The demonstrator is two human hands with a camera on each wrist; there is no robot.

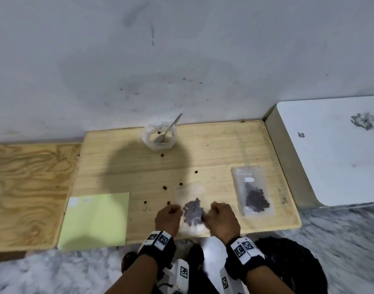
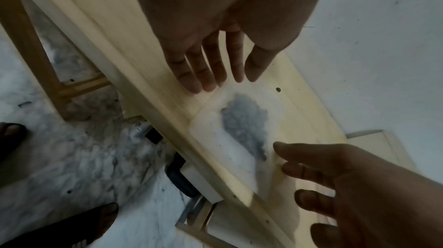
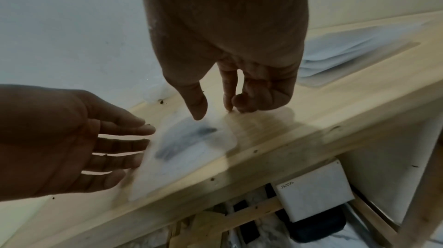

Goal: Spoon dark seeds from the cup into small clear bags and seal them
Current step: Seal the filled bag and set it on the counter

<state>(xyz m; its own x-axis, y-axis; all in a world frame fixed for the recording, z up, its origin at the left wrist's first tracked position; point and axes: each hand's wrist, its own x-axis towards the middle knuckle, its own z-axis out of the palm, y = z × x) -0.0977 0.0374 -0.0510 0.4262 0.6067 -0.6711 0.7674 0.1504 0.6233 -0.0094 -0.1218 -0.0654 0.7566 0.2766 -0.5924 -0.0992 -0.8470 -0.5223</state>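
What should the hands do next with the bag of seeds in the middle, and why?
Probably press along the open end of the bag to seal it. It already lies flat on the table with seeds inside, between the left hand and right hand. The spoon sits back in the nearly empty cup, and another filled bag lies to the right.

Both forearms are bare, with no sleeves showing. Each wrist carries a black band: the left wrist band (image 1: 158, 242) and the right wrist band (image 1: 244, 251) both bear white blocks printed with black square fiducial markers. Below them hang white camera housings (image 1: 183, 272) with the same kind of black-and-white marker. The left hand (image 1: 168, 217) and right hand (image 1: 222, 219) wear no gloves or rings. A dark sandal (image 2: 62, 231) covers one foot.
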